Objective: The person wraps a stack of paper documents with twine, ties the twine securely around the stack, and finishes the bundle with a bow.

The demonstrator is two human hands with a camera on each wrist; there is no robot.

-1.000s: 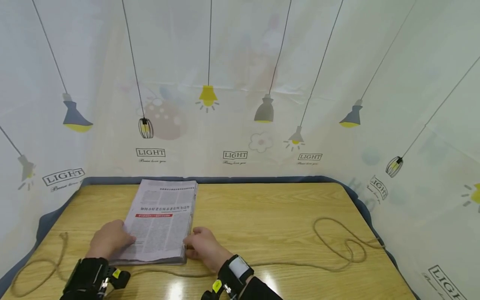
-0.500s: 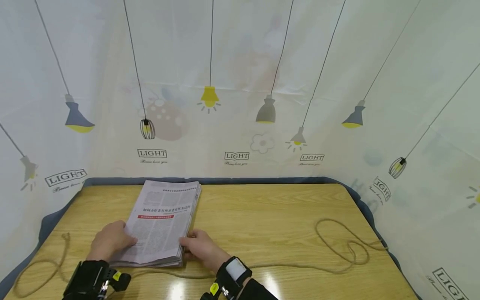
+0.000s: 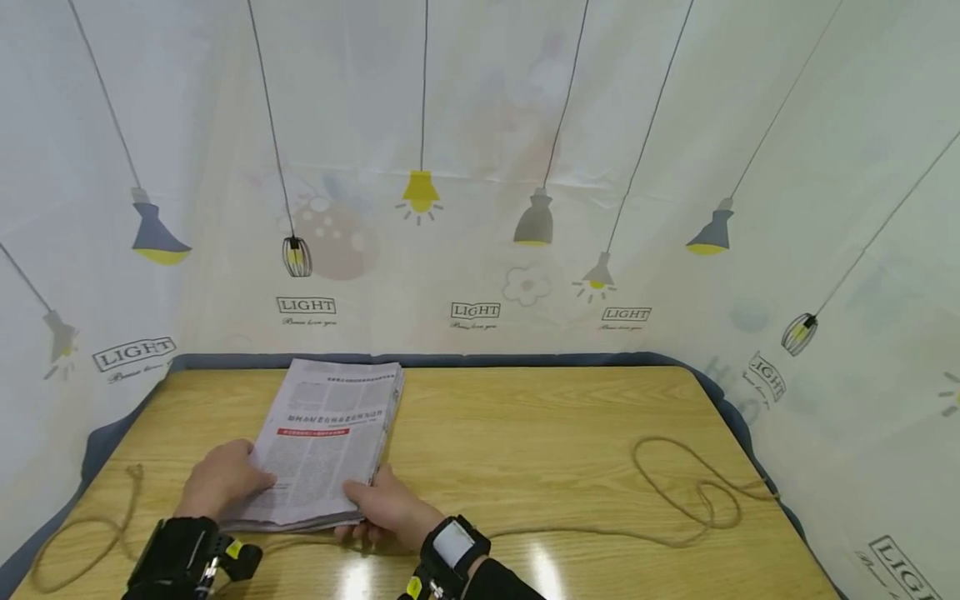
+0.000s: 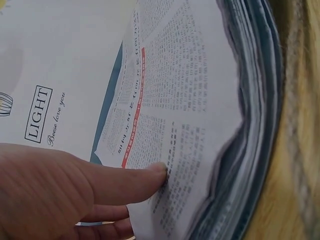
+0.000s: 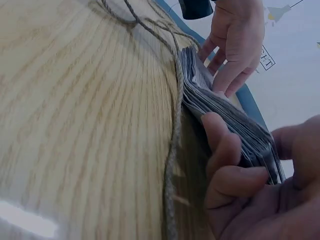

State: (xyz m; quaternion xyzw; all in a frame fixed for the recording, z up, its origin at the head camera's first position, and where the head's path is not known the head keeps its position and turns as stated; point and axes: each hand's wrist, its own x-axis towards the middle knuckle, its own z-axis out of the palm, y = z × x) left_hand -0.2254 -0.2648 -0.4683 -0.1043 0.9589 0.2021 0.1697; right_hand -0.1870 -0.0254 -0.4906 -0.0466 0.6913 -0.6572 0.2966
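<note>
A thick stack of folded newspapers [image 3: 322, 450] lies on the left part of the wooden table, printed side up with a red headline bar. My left hand [image 3: 223, 479] grips its left edge, the thumb on the top sheet in the left wrist view and the fingers at the side. At the near right corner my right hand [image 3: 390, 504] pinches the stack, thumb above and fingers curled underneath. In the right wrist view the stack's near edge [image 5: 225, 112] looks raised off the table at this corner. A thin rope [image 3: 570, 530] runs along the stack's near side.
The rope's right end lies in loose loops near the table's right edge; another loop [image 3: 56, 533] curves at the left. A wood-grain table [image 3: 525, 433] carries everything. Behind it hangs a pale curtain [image 3: 480, 108] printed with lamps.
My right hand has shifted left and nearer, from the stack's right side to its near right corner, with the thumb now on top. The left hand keeps its place on the left edge.
</note>
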